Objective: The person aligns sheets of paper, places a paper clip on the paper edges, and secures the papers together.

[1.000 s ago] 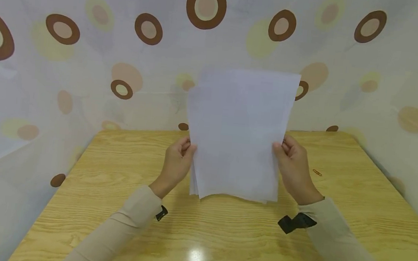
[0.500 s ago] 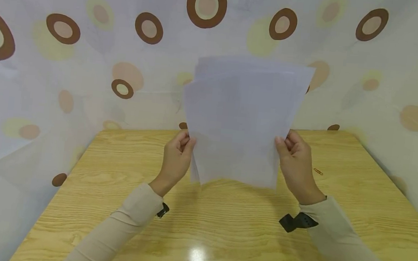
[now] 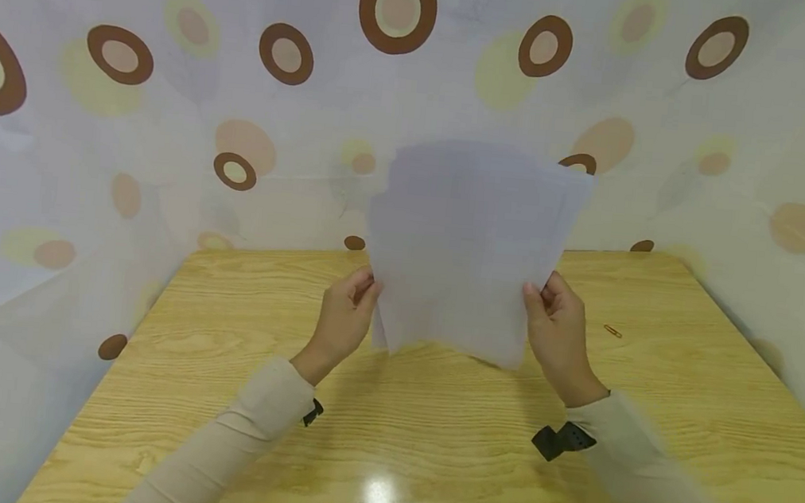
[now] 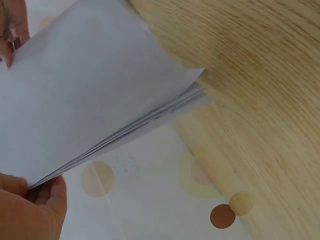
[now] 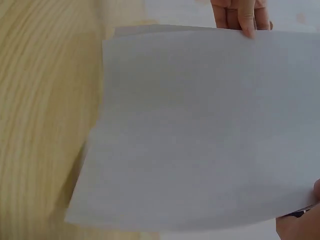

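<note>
Several loose sheets of white paper (image 3: 463,249) are held up over the wooden table, tilted toward the back. My left hand (image 3: 343,318) pinches their left edge between thumb and fingers. On the other side my right hand (image 3: 561,333) pinches the right edge the same way. The sheets do not line up: in the left wrist view the paper (image 4: 95,75) shows layered edges fanned apart at one corner. In the right wrist view the paper (image 5: 200,125) fills most of the frame, with the left hand (image 5: 242,14) at its far edge.
An orange paper clip (image 3: 613,331) lies on the wooden table (image 3: 250,430), right of my right hand. Behind and beside the table hangs a pale sheet (image 3: 192,105) patterned with brown and yellow ovals.
The sheets rose and fanned out at the top half a second ago; now they are lower again, blurred by motion. Both hands moved up, then back down, keeping their grip.
</note>
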The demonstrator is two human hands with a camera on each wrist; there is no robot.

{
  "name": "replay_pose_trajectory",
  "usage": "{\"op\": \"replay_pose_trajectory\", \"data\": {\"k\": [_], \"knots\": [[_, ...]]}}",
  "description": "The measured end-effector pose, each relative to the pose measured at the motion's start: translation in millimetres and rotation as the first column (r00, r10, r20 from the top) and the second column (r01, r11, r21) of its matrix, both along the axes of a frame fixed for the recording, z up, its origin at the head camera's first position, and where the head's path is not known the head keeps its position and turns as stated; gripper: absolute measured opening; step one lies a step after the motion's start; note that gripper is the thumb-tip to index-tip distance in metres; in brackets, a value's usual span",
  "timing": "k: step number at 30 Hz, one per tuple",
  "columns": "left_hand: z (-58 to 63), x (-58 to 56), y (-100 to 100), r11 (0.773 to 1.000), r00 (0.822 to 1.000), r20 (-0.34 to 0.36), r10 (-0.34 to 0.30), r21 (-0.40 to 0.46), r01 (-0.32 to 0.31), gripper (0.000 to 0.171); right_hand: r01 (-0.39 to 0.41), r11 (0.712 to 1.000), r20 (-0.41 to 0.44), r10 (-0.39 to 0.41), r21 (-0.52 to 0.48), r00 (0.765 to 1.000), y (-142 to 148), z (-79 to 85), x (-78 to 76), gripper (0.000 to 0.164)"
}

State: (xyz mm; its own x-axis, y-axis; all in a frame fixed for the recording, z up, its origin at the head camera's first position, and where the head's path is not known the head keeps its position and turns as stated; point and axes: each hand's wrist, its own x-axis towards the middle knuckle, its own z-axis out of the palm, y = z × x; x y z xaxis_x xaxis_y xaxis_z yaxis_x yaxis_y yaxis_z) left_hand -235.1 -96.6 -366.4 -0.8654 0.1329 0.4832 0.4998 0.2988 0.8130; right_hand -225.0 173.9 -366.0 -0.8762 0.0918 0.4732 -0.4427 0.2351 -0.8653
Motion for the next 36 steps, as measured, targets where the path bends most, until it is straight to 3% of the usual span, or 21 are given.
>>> {"op": "replay_pose_trajectory", "data": {"k": [4, 7, 15, 22, 29, 32, 36], "knots": [[-9.2, -0.5, 0, 0.994, 0.999, 0.037, -0.013, -0.109, 0.017, 0.021, -0.008, 1.0, 0.033, 0.008, 0.009, 0.999, -3, -15.0, -2.2, 0.029], [-12.4, -1.8, 1, 0.991, 0.999, 0.041, -0.008, -0.135, 0.014, 0.019, -0.005, 1.0, 0.048, 0.006, -0.007, 0.999, -5, -18.5, -1.4, 0.029], [-11.7, -3.5, -1, 0.99, 1.0, 0.014, 0.026, -0.136, -0.024, 0.02, 0.024, 1.0, 0.068, -0.025, 0.016, 0.997, -7, -8.7, 2.3, 0.028], [-3.2, -2.9, -4, 0.992, 0.999, -0.036, 0.001, -0.125, -0.006, 0.024, 0.034, 0.999, 0.031, -0.035, 0.034, 0.999, -6, 1.4, 6.1, 0.028], [0.2, -3.1, -10, 0.991, 0.998, -0.066, -0.022, -0.13, 0.013, 0.025, -0.01, 1.0, -0.001, 0.01, 0.014, 1.0, -4, 1.8, 9.6, 0.029], [-1.4, -3.2, -11, 0.991, 0.997, -0.053, -0.054, -0.126, 0.047, 0.026, -0.028, 1.0, -0.007, 0.028, 0.0, 1.0, -3, -1.2, 10.4, 0.03], [-6.2, -1.0, -13, 0.989, 0.995, 0.025, -0.093, -0.113, 0.095, 0.029, -0.076, 0.996, -0.014, 0.076, -0.038, 0.997, -1, -10.4, 9.7, 0.033]]}}
